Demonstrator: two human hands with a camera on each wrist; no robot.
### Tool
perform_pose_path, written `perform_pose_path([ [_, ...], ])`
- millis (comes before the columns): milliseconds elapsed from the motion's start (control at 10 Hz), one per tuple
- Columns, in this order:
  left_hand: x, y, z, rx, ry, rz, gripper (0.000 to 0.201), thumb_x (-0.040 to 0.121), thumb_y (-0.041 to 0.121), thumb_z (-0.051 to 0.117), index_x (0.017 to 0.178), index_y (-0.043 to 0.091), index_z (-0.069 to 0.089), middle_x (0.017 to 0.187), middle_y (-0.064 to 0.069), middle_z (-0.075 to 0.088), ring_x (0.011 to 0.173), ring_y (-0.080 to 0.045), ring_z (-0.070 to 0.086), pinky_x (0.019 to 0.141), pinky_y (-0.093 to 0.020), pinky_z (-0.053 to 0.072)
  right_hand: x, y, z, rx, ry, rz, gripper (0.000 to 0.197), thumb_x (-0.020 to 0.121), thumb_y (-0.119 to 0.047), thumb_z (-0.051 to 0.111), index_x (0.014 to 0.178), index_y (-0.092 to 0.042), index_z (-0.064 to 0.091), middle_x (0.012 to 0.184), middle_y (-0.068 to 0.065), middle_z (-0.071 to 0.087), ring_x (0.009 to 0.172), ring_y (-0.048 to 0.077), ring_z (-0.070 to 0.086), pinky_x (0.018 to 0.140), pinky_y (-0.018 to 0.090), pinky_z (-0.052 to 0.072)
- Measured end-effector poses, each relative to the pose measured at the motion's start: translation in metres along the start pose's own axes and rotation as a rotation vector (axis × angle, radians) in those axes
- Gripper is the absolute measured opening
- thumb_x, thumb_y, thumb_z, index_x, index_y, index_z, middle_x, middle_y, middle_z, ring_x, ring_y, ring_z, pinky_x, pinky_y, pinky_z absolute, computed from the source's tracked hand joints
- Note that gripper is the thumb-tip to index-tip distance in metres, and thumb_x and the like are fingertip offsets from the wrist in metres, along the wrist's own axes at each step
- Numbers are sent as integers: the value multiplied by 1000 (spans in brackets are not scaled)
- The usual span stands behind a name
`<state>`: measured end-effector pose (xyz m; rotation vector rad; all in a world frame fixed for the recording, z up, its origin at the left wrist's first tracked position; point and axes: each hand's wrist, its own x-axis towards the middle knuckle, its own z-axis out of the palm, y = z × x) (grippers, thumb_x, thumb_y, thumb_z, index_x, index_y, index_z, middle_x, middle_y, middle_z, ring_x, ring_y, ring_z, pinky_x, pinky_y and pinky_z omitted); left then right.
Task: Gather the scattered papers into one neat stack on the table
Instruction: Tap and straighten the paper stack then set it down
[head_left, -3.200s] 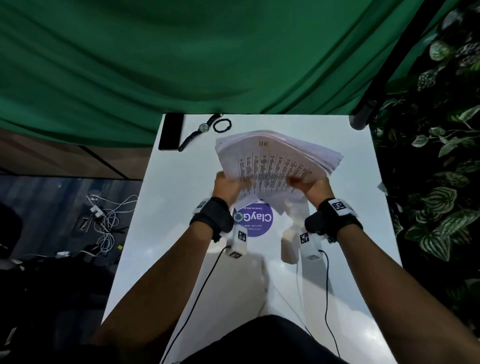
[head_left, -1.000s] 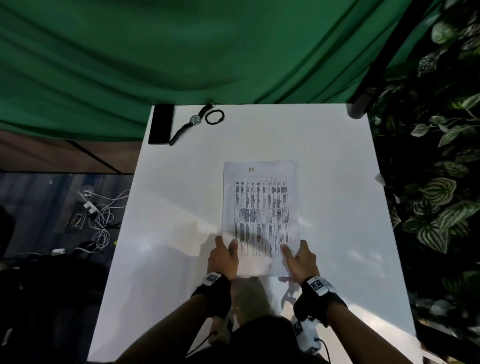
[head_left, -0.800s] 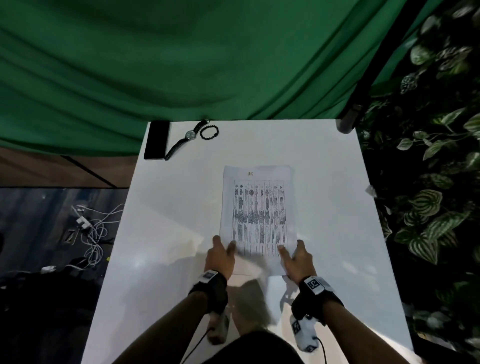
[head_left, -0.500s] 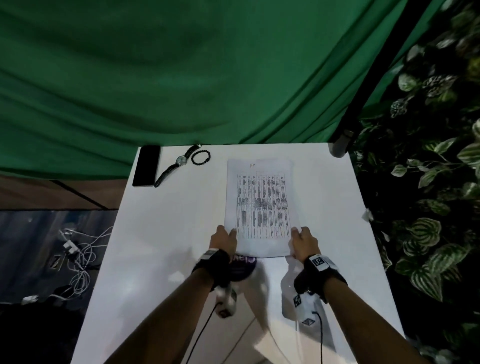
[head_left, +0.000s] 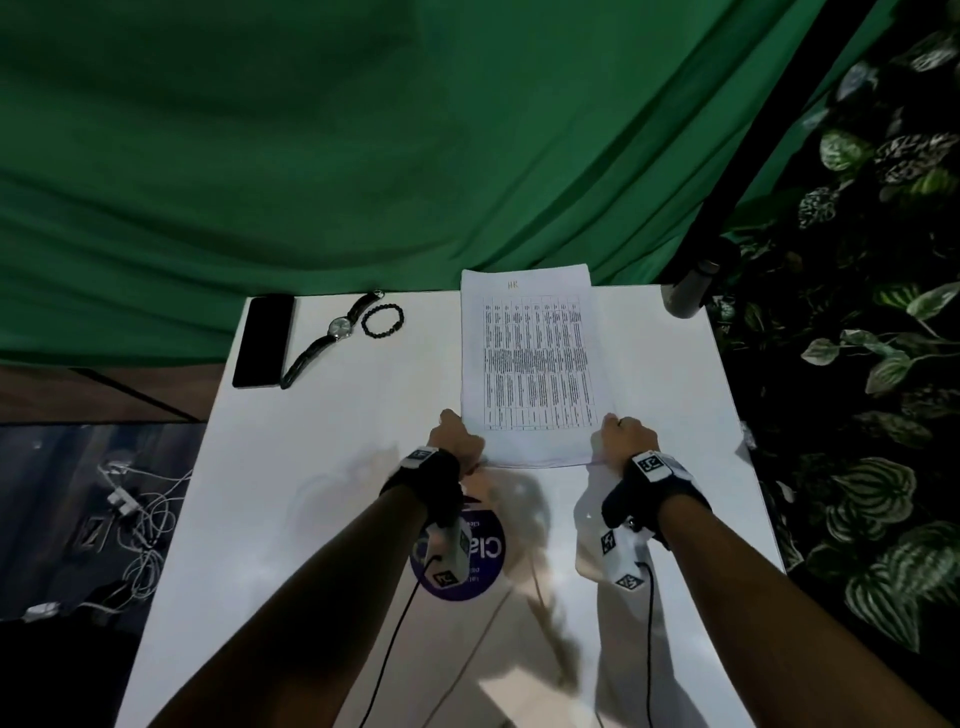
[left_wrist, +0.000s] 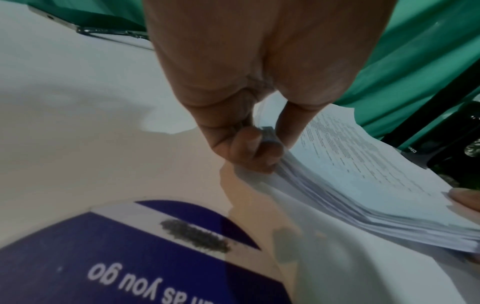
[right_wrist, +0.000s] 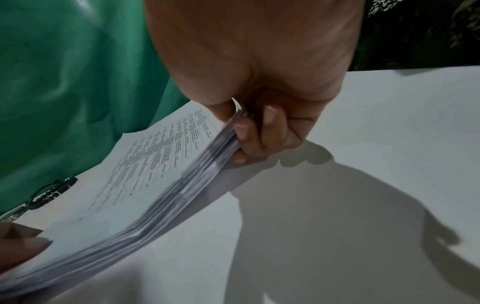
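White table (head_left: 322, 467), paper stack (head_left: 530, 364) past its far edge, near corners gripped by left hand (head_left: 457, 436) and right hand (head_left: 626, 439)

**Paper, gloss and cloth**

The stack of papers (head_left: 530, 364) is thin matt printed paper. The white table (head_left: 322, 441) looks smooth and glossy. Upper frame: a green cloth backdrop (head_left: 363, 156) in soft folds. Upper left: a glossy black phone (head_left: 263, 340).
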<state>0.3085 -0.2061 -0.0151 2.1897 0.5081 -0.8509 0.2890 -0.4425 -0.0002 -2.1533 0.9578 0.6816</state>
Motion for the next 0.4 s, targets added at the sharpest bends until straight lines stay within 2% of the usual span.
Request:
perform_pose_path([
  [100, -1, -4, 1, -13, 10, -13, 41, 83, 19, 57, 113, 6, 33, 99, -17, 59, 67, -31, 59, 46, -27, 43, -5, 4, 0, -1, -22, 16, 49, 100, -31, 29, 122, 5, 55, 126, 30, 56, 116, 39, 56, 97, 38, 42],
  [200, -7, -6, -2, -41, 37, -16, 50, 80, 25, 60, 116, 5, 33, 101, -21, 64, 74, -35, 62, 56, -33, 50, -5, 11, 3, 30, -31, 5, 50, 98, -34, 31, 115, 3, 59, 115, 27, 64, 106, 37, 62, 94, 39, 48],
  [300, -11, -10, -1, -65, 37, 5, 54, 80, 32, 59, 119, 5, 32, 104, -24, 66, 80, -38, 67, 62, -39, 56, -4, 18, 3, 47, -28, -15, 51, 92, -40, 33, 103, 0, 63, 107, 25, 68, 97, 36, 66, 92, 43, 52],
  [400, -22, -13, -10, -89, 21, 7, 51, 86, 35, 54, 121, 5, 32, 103, -23, 68, 63, -31, 64, 49, -29, 48, 7, 37, 3, 61, 1, -7, 69, 79, -59, 32, 105, -3, 62, 104, 23, 68, 92, 36, 68, 88, 46, 54],
])
